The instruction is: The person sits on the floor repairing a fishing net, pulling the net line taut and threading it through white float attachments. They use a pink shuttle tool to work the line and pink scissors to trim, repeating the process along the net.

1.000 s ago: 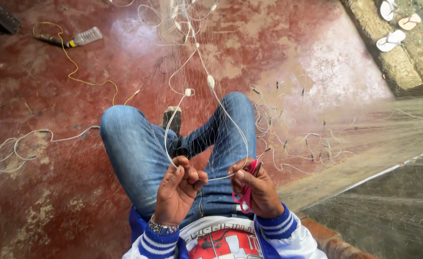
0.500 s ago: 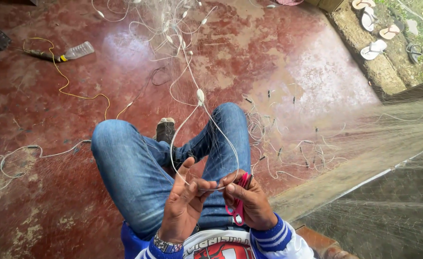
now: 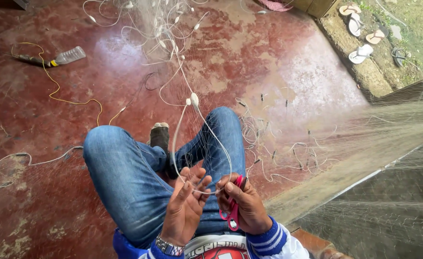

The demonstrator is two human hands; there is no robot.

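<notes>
Since earlier, the left hand (image 3: 185,206) spread its fingers; right hand (image 3: 245,206) pinches cord (image 3: 206,129), gripping red scissors (image 3: 233,213); keep cord taut.

Seated with both knees raised and apart, the person brings both hands together low between the thighs. The left hand (image 3: 185,207) is palm-up with fingers spread and slightly curled, its wrist bent back. The right hand (image 3: 246,204) is closed in a loose fist, knuckles up, just beside the left, fingertips nearly meeting.
</notes>
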